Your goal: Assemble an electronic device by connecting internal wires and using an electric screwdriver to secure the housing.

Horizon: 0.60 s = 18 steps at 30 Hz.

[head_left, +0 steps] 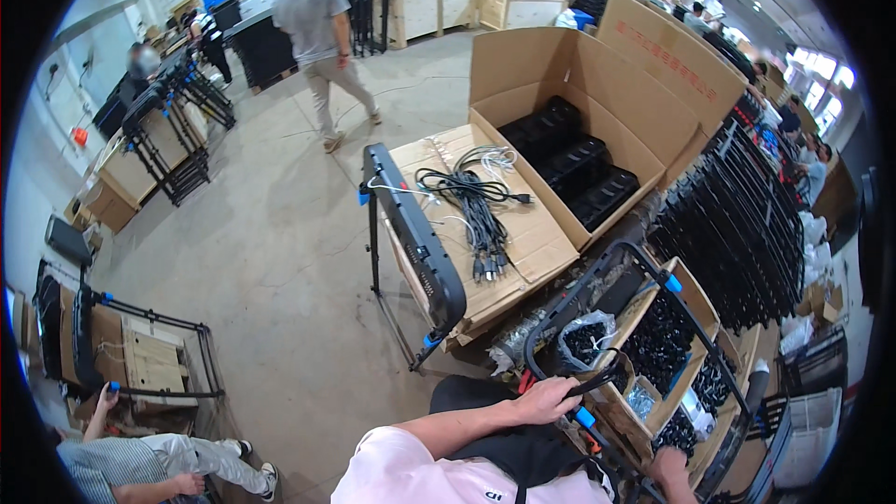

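Note:
My left hand is closed around the curved top tube of a black metal frame with blue clips. The frame stands over cardboard boxes of small black parts. A clear plastic bag of black parts lies just beyond that hand. My right hand is low at the lower right, against the frame's lower bar and a box edge. Only part of it shows, so its grip is unclear. A black apron hangs below my arms.
A bundle of black cables lies on flat cardboard beside a black panel on a stand. An open carton holds black units. Rows of black stands fill the right. One person walks away; another sits at lower left.

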Each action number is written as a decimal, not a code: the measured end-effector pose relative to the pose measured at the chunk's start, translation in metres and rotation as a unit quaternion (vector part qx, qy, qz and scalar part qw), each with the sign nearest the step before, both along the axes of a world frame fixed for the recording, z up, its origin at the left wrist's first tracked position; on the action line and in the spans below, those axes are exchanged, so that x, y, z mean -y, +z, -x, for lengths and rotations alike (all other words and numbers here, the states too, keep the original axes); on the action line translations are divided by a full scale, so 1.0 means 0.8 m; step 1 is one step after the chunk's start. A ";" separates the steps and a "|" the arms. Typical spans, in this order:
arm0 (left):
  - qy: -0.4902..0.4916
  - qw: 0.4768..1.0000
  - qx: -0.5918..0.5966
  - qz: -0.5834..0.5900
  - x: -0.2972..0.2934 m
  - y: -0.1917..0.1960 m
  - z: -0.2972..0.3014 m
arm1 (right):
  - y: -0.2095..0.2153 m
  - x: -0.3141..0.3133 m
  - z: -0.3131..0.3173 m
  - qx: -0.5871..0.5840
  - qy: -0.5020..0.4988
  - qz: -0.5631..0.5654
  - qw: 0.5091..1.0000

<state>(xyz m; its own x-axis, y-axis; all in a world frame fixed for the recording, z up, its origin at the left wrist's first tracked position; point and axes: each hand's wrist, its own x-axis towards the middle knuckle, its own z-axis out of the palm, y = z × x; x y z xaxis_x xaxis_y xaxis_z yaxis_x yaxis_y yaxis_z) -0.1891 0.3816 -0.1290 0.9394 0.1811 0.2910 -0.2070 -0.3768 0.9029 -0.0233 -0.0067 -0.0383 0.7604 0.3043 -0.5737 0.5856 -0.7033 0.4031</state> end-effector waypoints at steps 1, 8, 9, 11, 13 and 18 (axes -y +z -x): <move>-0.006 0.998 -0.023 0.055 -0.003 0.007 0.010 | 0.011 -0.047 -0.015 0.063 0.033 -0.093 0.993; 0.021 0.995 0.010 0.099 -0.026 0.059 0.099 | 0.089 -0.438 -0.101 -0.058 0.204 -0.574 0.791; 0.029 0.996 0.013 0.087 -0.029 0.065 0.113 | 0.083 -0.491 -0.107 -0.071 0.223 -0.566 0.791; 0.056 0.995 0.001 0.081 -0.032 0.076 0.139 | 0.062 -0.594 -0.117 -0.098 0.248 -0.552 0.790; 0.083 0.993 -0.020 0.080 -0.030 0.085 0.167 | 0.034 -0.685 -0.123 -0.105 0.290 -0.551 0.775; 0.177 0.975 -0.098 0.095 -0.017 0.095 0.219 | -0.032 -0.837 -0.121 -0.036 0.292 -0.469 0.833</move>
